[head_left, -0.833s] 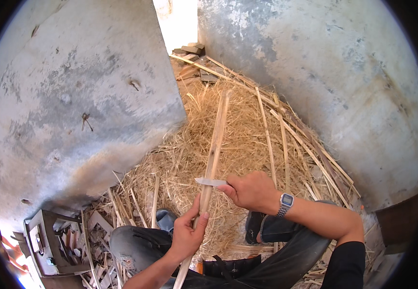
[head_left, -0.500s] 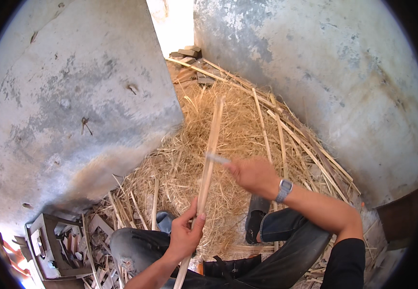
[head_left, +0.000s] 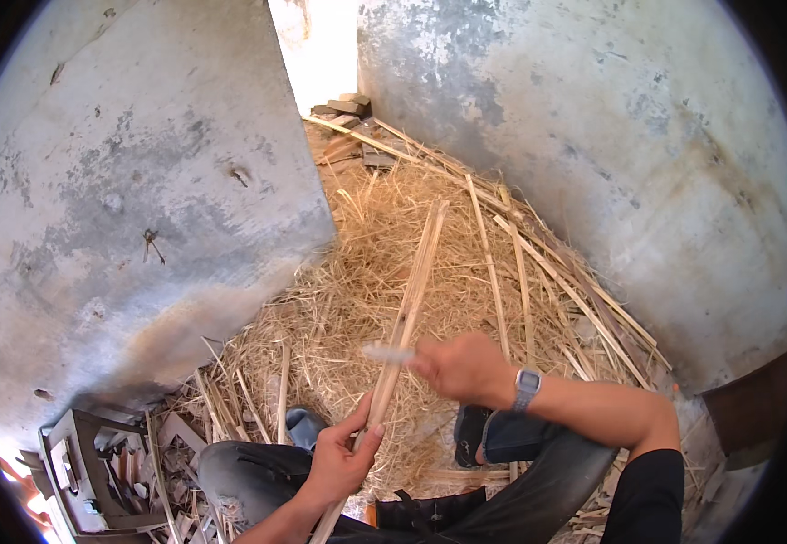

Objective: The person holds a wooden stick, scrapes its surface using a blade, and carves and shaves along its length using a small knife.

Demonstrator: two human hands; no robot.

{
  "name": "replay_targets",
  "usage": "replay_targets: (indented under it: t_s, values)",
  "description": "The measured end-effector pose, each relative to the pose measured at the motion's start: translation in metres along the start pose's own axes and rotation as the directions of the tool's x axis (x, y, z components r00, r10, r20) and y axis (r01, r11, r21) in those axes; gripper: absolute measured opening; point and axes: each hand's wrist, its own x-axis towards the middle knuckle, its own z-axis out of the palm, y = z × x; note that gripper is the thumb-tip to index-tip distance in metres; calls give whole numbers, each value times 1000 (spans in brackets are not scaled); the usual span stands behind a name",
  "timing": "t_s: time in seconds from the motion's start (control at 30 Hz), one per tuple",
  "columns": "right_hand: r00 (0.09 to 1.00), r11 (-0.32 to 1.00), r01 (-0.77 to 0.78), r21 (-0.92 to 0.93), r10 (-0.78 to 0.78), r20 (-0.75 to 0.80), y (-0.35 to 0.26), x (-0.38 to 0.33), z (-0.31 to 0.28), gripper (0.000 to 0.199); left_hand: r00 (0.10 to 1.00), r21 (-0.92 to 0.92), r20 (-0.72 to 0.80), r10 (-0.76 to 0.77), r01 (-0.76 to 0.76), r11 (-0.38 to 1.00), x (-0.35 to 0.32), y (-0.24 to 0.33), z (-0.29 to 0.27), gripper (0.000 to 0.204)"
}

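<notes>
My left hand [head_left: 343, 458] is closed around the lower part of a long, pale bamboo strip [head_left: 422, 263], its thumb lying along one side. The strip slants up and away from me, and its far end stands over the shavings. In my right hand [head_left: 468, 367] is a knife [head_left: 386, 353], its handle mostly hidden in the fist. The blade, slightly blurred, crosses the strip a short way above my left hand. A digital watch [head_left: 527, 388] is on my right wrist.
Loose shavings [head_left: 384, 222] cover the floor between my legs and beyond. Long strips [head_left: 584, 290] lie along the right wall [head_left: 593, 136]. A grey wall [head_left: 139, 181] rises on the left, above a dark frame-like object [head_left: 85, 467] and scraps. Flat blocks [head_left: 346, 106] are stacked at the far gap.
My right hand and the knife have come down the strip toward my left hand. The strip's far end has tipped to the right and lower.
</notes>
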Motion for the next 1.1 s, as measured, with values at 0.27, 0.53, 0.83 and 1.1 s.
replay_targets:
  t_s: [0.27,0.53,0.83,1.1]
  values:
    - [943,956,-281,-79,260,-210,74,22,-32,38,991,114,15,131,-132,985,-4,-11,-3,58]
    - [985,982,-162,-94,155,-81,74,17,-22,46,997,130,-27,70,-66,989,-7,-11,-3,61]
    - [996,997,-58,-51,55,-75,22,10,-19,44,957,371,-49,285,-248,895,-1,-29,-7,62]
    - [993,989,-105,-100,99,-68,23,1,-7,52,926,484,-8,377,-326,812,-4,-11,2,60]
